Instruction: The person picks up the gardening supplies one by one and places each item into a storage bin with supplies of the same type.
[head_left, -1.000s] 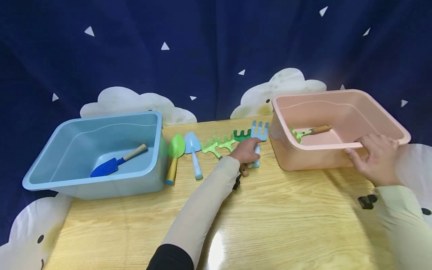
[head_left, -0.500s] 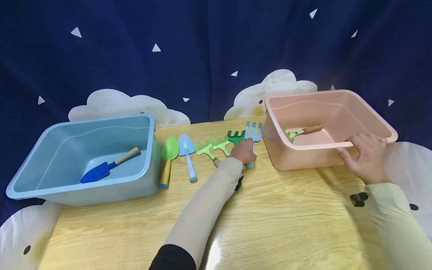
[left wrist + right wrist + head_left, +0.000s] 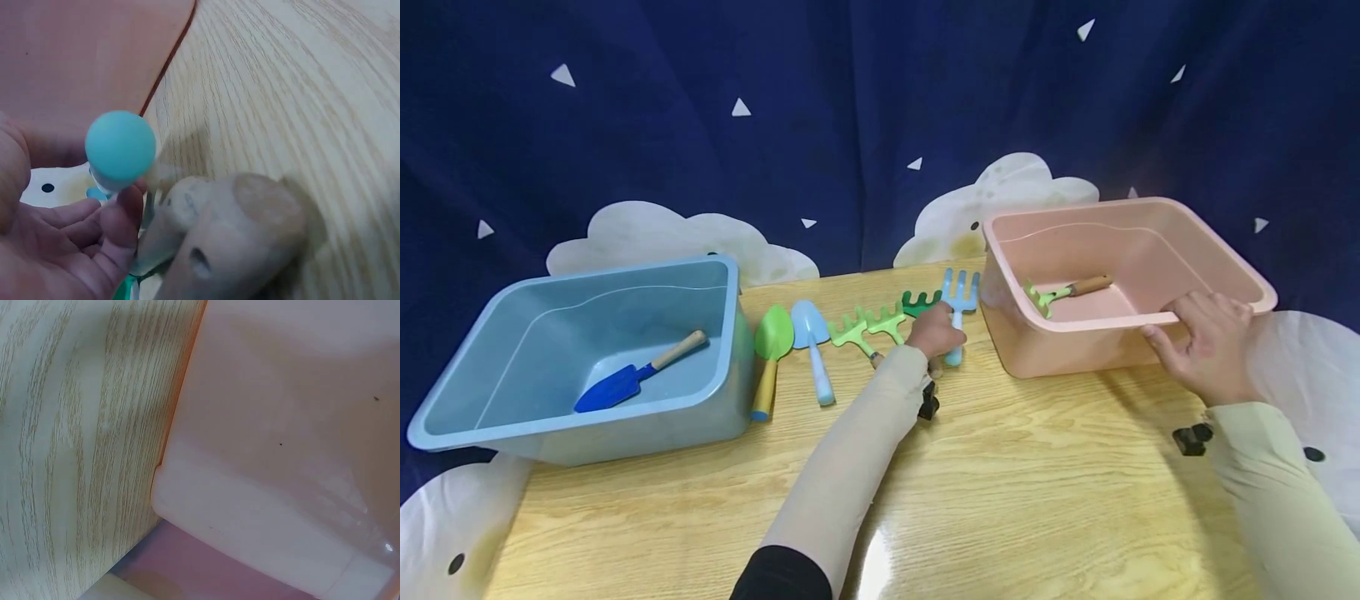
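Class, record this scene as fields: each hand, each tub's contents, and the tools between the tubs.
Left hand: holds the light blue fork by its handle
Right hand: grips the near rim of the pink tub
Pink tub: light green rake, wooden handle
Blue tub: blue trowel, wooden handle
Between tubs: green trowel with yellow handle, light blue trowel, two light green rakes, dark green rake, the light blue fork

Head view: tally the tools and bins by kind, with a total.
Bins: 2 (rectangular light-blue plastic bin, rectangular pink plastic bin)
Shovels: 3 (wooden-handled dark-blue shovel, yellow-handled green shovel, light-blue shovel)
Clawed rakes: 4 (leftmost light-green rake, second light-green rake, dark-green rake, light-green rake inside the pink bin)
Forks: 1 (light-blue straight-tined fork)
Total: 10
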Demonstrator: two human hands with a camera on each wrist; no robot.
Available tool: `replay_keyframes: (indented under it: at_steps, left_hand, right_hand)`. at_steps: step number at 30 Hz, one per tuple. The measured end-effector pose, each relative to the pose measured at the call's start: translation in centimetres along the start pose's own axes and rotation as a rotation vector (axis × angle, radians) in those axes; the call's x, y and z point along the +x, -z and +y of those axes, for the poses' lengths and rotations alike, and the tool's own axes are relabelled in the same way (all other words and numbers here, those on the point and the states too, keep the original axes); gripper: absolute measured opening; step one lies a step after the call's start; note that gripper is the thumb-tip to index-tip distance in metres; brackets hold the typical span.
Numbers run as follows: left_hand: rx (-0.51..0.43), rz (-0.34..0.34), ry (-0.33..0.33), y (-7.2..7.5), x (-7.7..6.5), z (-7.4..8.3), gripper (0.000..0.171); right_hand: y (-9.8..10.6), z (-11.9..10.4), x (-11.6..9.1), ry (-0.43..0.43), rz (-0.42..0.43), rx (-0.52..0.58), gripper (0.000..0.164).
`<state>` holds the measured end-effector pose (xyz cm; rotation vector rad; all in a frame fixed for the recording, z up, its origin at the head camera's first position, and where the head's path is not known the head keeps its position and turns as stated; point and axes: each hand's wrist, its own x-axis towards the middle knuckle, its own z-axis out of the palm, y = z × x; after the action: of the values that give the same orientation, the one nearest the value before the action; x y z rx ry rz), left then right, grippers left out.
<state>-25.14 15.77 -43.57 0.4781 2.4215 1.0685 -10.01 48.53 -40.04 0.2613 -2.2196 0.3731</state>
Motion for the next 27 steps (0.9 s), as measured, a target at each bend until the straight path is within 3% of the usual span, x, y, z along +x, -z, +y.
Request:
replay_keyframes:
  at_steps: [5,9,13,19,27]
  left_hand:
    - [-0.204,-0.060,-0.002,0.1,0.2,-0.5,0.063]
    - [-0.392,-0.166,0.017,0.2,0.6,-0.8,0.066]
    - [-0.503,-0.264,0.031,0.4,1.0,-1.2,0.071]
    - [-0.579,-0.326,0.044,0.5,1.0,-1.5,0.077]
    - [-0.634,-0.327,0.028,0.6,0.5,-2.0,0.076]
  right_hand:
    - [0.2,-0.1,0.0,-0.005,-0.008,-0.007,0.079]
    - [0.2,-0.1,0.0,-0.009,-0.014,-0.007,0.078]
    - [0.3,-0.1,0.1,-0.011,-0.017,-0.007,0.077]
    - [0.2,-0.1,0.1,-0.002,-0.012,-0.007,0.079]
    - [0.1,-0.1,0.1,0.006,-0.005,-0.004,0.080]
